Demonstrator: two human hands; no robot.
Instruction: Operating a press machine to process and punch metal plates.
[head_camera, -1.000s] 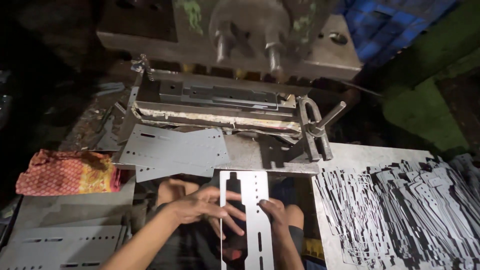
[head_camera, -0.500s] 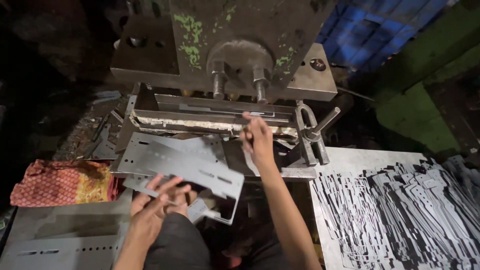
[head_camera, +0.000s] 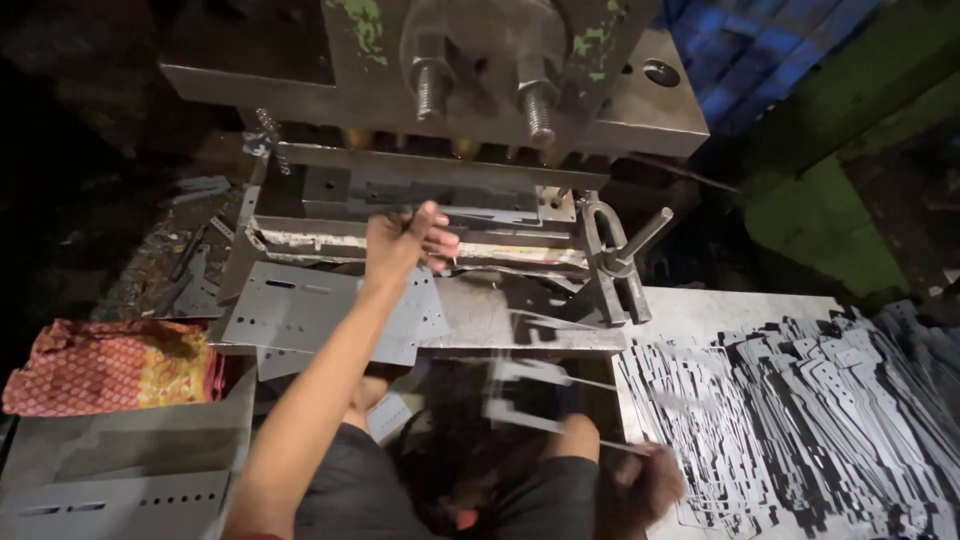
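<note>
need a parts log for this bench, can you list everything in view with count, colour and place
press machine: one, grey with green flecks, top centre
die bed: one, grey, under the press head
punched plate: one, grey with holes, flat in front of the die
clamp bracket: one, grey, right of the die
cut blanks: a heap, too many to count, grey, on the table at right
cloth: one, red and yellow, left edge
perforated sheets: at least one, grey, bottom left
left hand: reaching into the die slot, fingers curled
right hand: blurred, low at the blank heap, holding a blurred metal piece
</note>
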